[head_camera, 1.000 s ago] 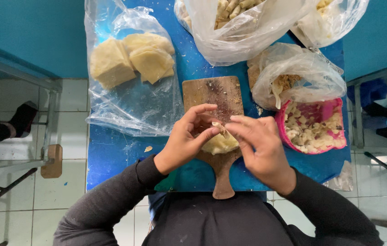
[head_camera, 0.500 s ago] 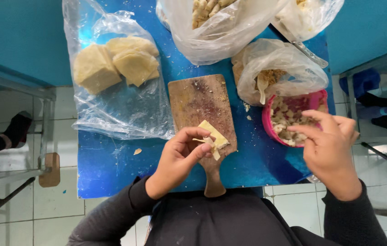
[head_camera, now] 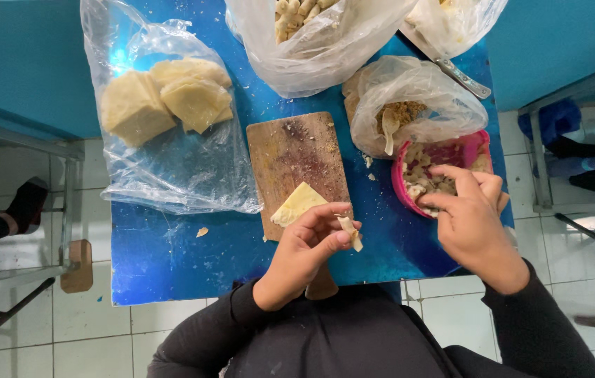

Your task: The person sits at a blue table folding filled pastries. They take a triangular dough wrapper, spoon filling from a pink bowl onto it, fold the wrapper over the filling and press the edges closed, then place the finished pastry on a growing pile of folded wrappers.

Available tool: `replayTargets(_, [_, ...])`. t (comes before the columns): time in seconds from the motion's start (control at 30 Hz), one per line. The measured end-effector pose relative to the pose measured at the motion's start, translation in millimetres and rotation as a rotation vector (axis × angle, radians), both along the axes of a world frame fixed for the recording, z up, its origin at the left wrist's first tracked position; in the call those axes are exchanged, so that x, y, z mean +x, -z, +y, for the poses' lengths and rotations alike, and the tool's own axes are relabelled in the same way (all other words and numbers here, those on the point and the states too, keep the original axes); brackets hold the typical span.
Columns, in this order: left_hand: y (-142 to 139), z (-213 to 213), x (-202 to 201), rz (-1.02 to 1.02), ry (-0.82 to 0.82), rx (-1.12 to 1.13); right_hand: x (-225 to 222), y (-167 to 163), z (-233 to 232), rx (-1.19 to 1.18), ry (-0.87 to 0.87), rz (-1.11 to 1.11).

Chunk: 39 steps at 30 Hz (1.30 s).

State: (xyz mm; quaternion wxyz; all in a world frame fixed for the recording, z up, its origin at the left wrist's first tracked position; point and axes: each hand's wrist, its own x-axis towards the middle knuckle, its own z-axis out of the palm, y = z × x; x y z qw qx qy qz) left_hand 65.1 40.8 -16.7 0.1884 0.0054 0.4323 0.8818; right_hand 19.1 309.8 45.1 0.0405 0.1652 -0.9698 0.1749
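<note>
A wooden cutting board [head_camera: 296,155] lies in the middle of the blue table [head_camera: 171,252]. A pale yellow square of dough [head_camera: 296,204] rests on its near end. My left hand [head_camera: 309,248] pinches a small strip of dough at the board's near right corner, fingertips touching the square. My right hand [head_camera: 466,218] reaches into a pink bowl [head_camera: 459,150] of pale filling pieces, fingers curled at its near rim. Whether they hold filling is hidden.
A clear plastic bag [head_camera: 164,133] with stacked dough sheets lies at left. Behind the board sit a bag of shaped pieces [head_camera: 318,38], a bag with crumbly brown filling and a spoon [head_camera: 409,112], and a knife [head_camera: 459,77]. Tiled floor and table legs surround.
Both hands were together over the dough on the board. My right hand left it and moved right to the pink bowl; my left hand stayed pinching dough.
</note>
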Motion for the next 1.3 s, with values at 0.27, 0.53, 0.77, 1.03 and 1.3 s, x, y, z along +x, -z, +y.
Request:
replayTargets(0.27, [7,3,-1,0.019,0.049,0.002,-4,-14,3,-0.135,-0.025,-0.083])
replayTargets(0.53, [15,6,-1,-0.009,0.032,0.045,24,-34,-35,-0.210,-0.253,0.013])
replayTargets(0.77, [22,7,1,-0.010,-0.016,0.077,34,-23,-56,-0.034,-0.338,0.225])
replayTargets(1.03, [25,10,1,-0.022,-0.092,0.065,38,-19,-52,0.172,-0.409,0.472])
replayTargets(1.3, [29,10,2,-0.034,-0.108,0.081,41,-24,-47,0.114,-0.402,0.498])
